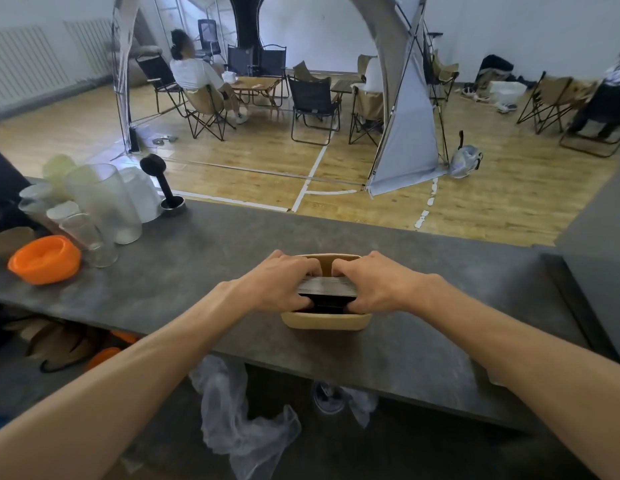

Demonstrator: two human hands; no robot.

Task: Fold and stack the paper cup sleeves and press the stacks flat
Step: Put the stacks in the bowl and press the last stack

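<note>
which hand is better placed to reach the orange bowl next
Left. The orange bowl sits far left on the counter, and the left hand grips the sleeve stack on that side.

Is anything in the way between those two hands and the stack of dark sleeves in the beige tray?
Nothing visible. The left hand and right hand already grip the sleeve stack from either side, inside the beige tray.

**Count on the worktop**

One worktop (232,244). Two hands: left hand (279,284), right hand (381,285). One stack of sleeves (327,285), one tan tray (325,321). At nine o'clock: one orange bowl (45,259), one black tamper (163,183), several clear cups (100,202).
</note>
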